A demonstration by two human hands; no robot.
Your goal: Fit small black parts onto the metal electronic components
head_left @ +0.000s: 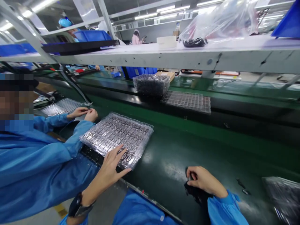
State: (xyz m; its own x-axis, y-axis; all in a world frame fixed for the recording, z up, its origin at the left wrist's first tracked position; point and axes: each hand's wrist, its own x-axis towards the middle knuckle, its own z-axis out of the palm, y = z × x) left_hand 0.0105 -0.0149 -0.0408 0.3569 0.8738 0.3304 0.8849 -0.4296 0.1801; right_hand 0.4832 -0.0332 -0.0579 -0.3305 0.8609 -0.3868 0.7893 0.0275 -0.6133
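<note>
The left hand (112, 165) lies flat, fingers spread, on a clear tray of small parts (117, 139) at the near edge of the green conveyor belt (178, 162), while the right hand (203, 180) curls around a small dark part (191, 187). A co-worker's hands (84, 113) work just beyond the tray; stacked trays (151, 84) and a flat tray (186, 101) sit across the belt, under a shelf (164, 56).

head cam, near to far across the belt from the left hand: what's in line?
left hand flat on the clear tray of small parts → stack of trays → cardboard box → upper shelf → person in pink.
</note>
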